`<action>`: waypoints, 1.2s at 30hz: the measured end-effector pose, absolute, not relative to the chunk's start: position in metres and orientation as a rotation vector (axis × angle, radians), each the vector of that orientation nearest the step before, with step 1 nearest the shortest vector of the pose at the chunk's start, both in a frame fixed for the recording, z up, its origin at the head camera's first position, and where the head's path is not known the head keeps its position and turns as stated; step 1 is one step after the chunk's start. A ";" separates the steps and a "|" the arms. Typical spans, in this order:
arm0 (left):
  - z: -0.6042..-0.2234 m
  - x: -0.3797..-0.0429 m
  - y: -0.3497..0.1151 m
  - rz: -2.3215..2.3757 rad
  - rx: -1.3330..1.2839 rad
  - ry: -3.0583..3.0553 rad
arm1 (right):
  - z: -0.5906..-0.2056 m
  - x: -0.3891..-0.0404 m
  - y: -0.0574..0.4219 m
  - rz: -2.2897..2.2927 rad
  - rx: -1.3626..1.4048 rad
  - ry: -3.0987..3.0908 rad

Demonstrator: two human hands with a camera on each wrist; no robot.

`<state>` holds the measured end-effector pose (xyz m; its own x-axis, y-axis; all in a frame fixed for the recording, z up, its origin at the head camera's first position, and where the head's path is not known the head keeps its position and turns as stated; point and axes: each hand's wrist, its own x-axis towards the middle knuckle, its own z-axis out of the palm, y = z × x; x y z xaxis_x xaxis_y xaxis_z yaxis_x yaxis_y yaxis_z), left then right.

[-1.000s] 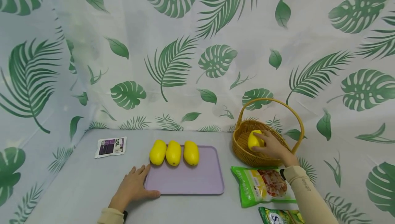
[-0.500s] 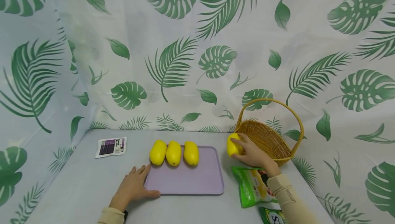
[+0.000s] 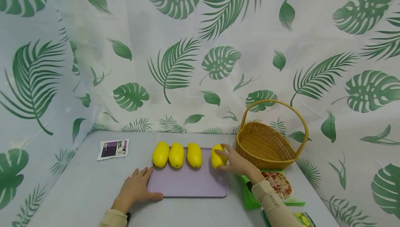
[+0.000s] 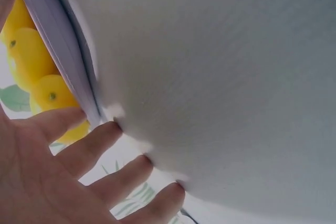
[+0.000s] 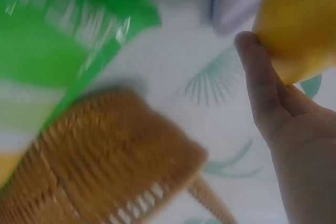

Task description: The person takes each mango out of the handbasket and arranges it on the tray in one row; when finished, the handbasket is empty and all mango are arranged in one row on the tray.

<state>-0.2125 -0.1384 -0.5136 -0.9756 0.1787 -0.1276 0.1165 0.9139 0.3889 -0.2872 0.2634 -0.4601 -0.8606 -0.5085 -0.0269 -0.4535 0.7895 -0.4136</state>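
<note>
Three yellow mangoes lie in a row along the back of a lilac tray (image 3: 187,185): a left one (image 3: 160,154), a middle one (image 3: 176,155) and a third (image 3: 194,155). Over the tray's back right part, my right hand (image 3: 232,161) grips a fourth mango (image 3: 218,156) between thumb and fingers; whether it touches the tray I cannot tell. In the right wrist view the held mango (image 5: 302,24) fills the upper right corner. My left hand (image 3: 134,187) rests at the tray's left edge, fingers spread and fairly straight, thumb at the front corner.
A wicker basket (image 3: 265,143) with a tall handle stands to the right. In front of it lie a green food bag (image 3: 276,185), partly under my right forearm, and another green packet (image 3: 304,219). A white and purple packet (image 3: 113,149) lies at the back left.
My right hand has lifted the mango out of the basket and carried it left, over the tray's right part. My left hand and the three other mangoes have stayed put.
</note>
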 end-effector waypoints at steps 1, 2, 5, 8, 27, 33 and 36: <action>-0.514 -0.212 -0.138 0.575 0.227 2.917 | -0.463 -0.288 0.261 -0.611 -0.758 2.831; -0.514 -0.212 -0.138 0.572 0.227 2.918 | -0.465 -0.289 0.259 -0.614 -0.760 2.825; -0.513 -0.213 -0.138 0.566 0.233 2.934 | -0.473 -0.291 0.253 -0.591 -0.769 2.832; -0.512 -0.213 -0.137 0.553 0.244 2.954 | -0.478 -0.292 0.249 -0.585 -0.782 2.835; -0.504 -0.218 -0.143 0.538 0.208 3.080 | -0.494 -0.296 0.235 -0.668 -0.762 2.775; -0.506 -0.216 -0.142 0.541 0.195 3.131 | -0.491 -0.291 0.235 -0.686 -0.650 2.843; -0.505 -0.217 -0.142 0.537 0.190 3.173 | -0.487 -0.288 0.233 -0.709 -0.573 2.912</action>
